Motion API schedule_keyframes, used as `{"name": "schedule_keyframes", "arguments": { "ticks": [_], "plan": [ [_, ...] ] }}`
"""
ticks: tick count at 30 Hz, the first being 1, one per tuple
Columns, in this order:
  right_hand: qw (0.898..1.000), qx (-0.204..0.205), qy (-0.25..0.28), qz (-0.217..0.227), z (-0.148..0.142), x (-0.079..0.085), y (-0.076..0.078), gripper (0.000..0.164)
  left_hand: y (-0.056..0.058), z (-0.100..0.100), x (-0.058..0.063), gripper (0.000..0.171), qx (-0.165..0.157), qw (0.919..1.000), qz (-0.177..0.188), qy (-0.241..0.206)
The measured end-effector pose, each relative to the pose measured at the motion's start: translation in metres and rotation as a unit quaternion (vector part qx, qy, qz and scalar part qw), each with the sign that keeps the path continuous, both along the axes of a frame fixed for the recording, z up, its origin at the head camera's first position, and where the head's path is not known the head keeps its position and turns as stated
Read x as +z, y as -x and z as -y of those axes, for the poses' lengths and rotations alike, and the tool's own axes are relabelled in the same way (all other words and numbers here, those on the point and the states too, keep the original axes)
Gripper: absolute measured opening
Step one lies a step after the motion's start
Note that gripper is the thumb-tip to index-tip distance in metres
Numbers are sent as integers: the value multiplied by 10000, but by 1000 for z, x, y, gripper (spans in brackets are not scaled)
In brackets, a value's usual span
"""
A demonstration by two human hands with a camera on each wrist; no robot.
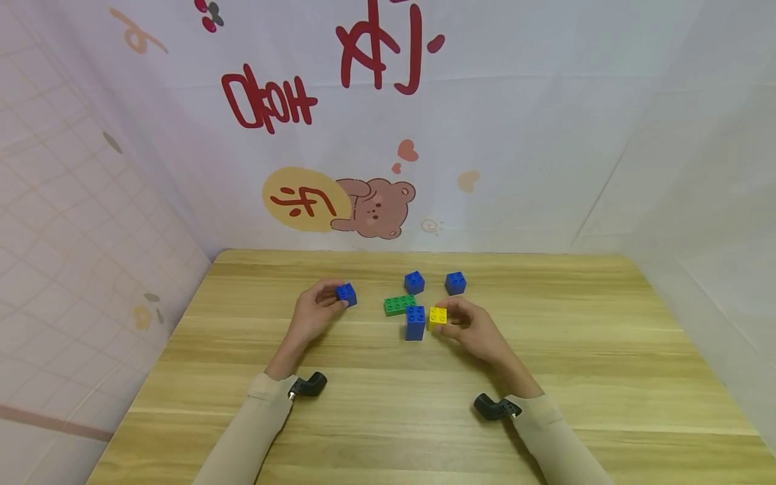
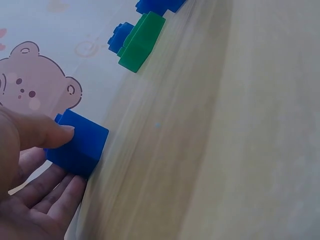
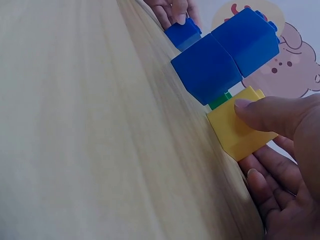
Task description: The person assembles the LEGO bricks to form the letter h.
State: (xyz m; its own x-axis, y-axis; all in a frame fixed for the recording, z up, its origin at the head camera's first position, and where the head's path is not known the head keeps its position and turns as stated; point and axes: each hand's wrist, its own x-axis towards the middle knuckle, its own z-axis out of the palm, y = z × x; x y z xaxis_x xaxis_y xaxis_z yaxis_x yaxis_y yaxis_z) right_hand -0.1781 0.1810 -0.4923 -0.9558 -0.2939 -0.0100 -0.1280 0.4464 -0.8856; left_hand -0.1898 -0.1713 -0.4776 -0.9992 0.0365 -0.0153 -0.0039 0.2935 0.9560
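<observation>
My left hand (image 1: pixel 314 311) pinches a blue brick (image 1: pixel 346 294) between thumb and fingers, at the left of the other bricks. In the left wrist view the thumb lies across the side of that blue brick (image 2: pixel 80 142). My right hand (image 1: pixel 475 330) grips a yellow brick (image 1: pixel 438 318) in the same way. Just left of the yellow brick stands a tower of two stacked blue bricks (image 1: pixel 415 325). The right wrist view shows the yellow brick (image 3: pixel 237 127) close beside the lower blue brick (image 3: pixel 207 70). Behind the tower lies a longer green brick (image 1: pixel 399 305), partly hidden by it.
Two single blue bricks, one behind the green brick (image 1: pixel 415 282) and one farther right (image 1: pixel 456 283), sit toward the back of the wooden table (image 1: pixel 388 417). A white printed cloth (image 1: pixel 515 135) hangs along the table's back edge. Black wrist mounts (image 1: pixel 497 407) jut inward from both sleeves.
</observation>
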Motion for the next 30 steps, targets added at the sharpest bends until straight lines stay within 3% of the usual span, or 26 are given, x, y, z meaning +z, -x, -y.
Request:
{"name": "schedule_keyframes", "arguments": {
  "ticks": [16, 24, 30],
  "plan": [
    [9996, 245, -145, -37, -6, 2, -5, 35, -6, 1, -1, 41, -266, 9994, 18, 202],
    [9998, 153, -123, 58, -10, 0, -15, 34, -13, -4, 1, 41, -446, 9988, 17, 206],
    [9994, 332, -32, 118, -7, 2, -26, 35, -17, -5, 2, 42, -432, 9988, 103, 224]
  ]
}}
